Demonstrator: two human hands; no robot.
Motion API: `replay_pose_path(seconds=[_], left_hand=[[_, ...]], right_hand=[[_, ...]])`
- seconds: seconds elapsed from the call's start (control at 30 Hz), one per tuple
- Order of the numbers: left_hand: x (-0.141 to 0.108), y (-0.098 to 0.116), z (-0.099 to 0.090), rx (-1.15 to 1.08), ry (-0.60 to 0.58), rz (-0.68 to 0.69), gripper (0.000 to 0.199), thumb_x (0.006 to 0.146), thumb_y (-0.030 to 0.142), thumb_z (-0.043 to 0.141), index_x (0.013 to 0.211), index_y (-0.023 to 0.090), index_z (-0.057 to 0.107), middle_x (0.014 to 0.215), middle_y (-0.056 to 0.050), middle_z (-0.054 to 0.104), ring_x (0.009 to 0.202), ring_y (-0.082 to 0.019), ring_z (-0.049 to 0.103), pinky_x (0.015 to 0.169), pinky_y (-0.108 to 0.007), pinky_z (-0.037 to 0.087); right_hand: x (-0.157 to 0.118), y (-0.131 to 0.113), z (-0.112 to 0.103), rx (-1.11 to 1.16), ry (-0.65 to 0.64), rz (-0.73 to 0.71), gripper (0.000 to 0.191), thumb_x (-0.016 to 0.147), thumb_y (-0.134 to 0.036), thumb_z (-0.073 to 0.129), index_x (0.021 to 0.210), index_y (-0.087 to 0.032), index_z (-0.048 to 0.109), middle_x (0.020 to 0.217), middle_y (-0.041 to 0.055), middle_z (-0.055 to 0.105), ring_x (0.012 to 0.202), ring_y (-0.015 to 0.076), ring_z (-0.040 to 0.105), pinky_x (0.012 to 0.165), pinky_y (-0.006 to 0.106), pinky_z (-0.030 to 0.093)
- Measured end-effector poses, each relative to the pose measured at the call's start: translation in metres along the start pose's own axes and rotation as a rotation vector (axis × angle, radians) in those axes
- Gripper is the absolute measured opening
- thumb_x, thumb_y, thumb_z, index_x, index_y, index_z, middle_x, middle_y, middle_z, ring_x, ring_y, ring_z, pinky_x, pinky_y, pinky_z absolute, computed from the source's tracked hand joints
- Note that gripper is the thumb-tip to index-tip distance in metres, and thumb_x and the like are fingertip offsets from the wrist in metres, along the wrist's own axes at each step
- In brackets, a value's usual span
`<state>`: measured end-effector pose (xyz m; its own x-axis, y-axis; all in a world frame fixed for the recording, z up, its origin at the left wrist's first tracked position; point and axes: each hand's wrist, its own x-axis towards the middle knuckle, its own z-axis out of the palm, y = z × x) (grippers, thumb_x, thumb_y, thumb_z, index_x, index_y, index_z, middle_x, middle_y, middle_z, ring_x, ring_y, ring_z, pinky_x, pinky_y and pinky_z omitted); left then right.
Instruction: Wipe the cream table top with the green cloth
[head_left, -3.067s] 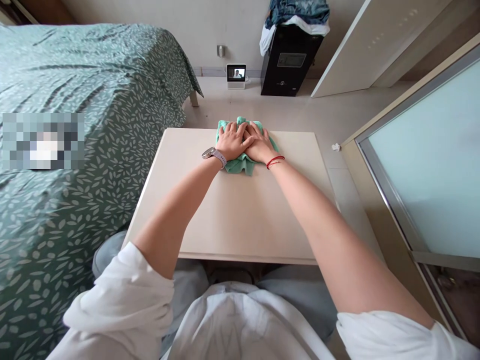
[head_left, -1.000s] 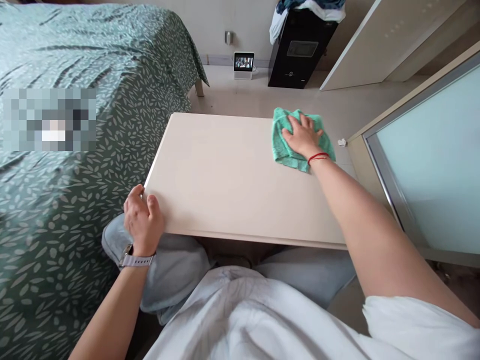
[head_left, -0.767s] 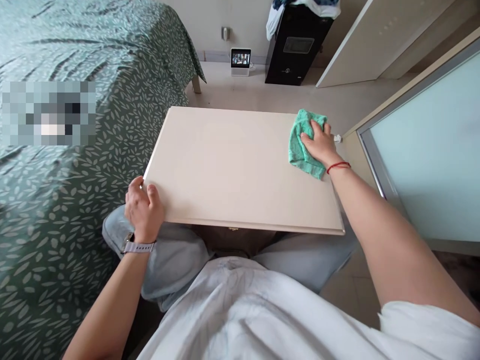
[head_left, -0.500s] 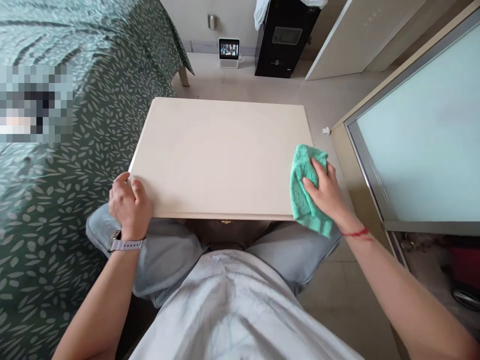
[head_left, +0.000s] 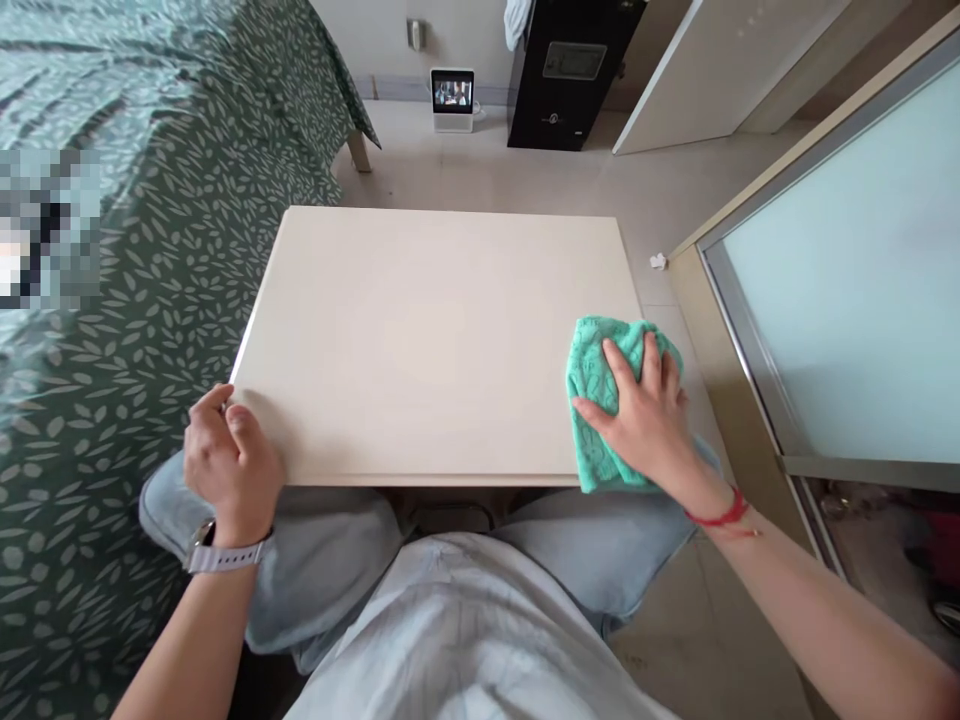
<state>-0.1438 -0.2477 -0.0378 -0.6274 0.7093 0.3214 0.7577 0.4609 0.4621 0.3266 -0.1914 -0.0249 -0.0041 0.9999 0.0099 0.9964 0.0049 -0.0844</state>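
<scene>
A pale cream tabletop [head_left: 435, 340] lies in front of me, above my knees. My left hand [head_left: 232, 455] grips its near left corner, with the fingers curled over the left edge. At the near right corner, a green cloth [head_left: 600, 440] is spread over the surface and overhangs the edge. My right hand [head_left: 645, 405] lies on the cloth with its fingers apart, pressing it against the tabletop.
A bed with a green leaf-patterned cover [head_left: 187, 190] stands along the left. Beyond the tabletop are a small screen device [head_left: 453, 98] and a black cabinet [head_left: 566, 75]. A frosted sliding panel [head_left: 862, 270] is at the right, near a white scrap [head_left: 658, 261] on the floor.
The fingers of my right hand have spread out over the cloth, which is now flatter and wider. The view has shifted slightly; my left hand still holds the corner.
</scene>
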Motion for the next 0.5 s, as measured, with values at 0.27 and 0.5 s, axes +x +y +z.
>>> replay_pose_path(seconds=[0.27, 0.5], left_hand=[[-0.01, -0.001, -0.006, -0.067, 0.015, 0.016, 0.082, 0.111, 0.063, 0.026, 0.153, 0.006, 0.068, 0.144, -0.027, 0.075, 0.131, -0.049, 0.072, 0.113, -0.066, 0.055], [-0.018, -0.004, -0.003, -0.176, 0.098, 0.121, 0.075, 0.115, 0.064, 0.033, 0.151, 0.008, 0.067, 0.148, -0.028, 0.074, 0.139, -0.047, 0.069, 0.118, -0.065, 0.053]], right_hand=[[0.178, -0.015, -0.01, 0.098, -0.021, 0.15, 0.084, 0.111, -0.063, 0.052, 0.183, -0.022, 0.039, 0.191, 0.0279, 0.021, 0.166, 0.0569, 0.037, 0.119, 0.081, 0.046], [0.236, -0.078, -0.006, 0.091, -0.003, 0.149, 0.079, 0.112, -0.049, 0.046, 0.184, -0.019, 0.035, 0.192, 0.0246, 0.02, 0.173, 0.0606, 0.021, 0.125, 0.096, 0.023]])
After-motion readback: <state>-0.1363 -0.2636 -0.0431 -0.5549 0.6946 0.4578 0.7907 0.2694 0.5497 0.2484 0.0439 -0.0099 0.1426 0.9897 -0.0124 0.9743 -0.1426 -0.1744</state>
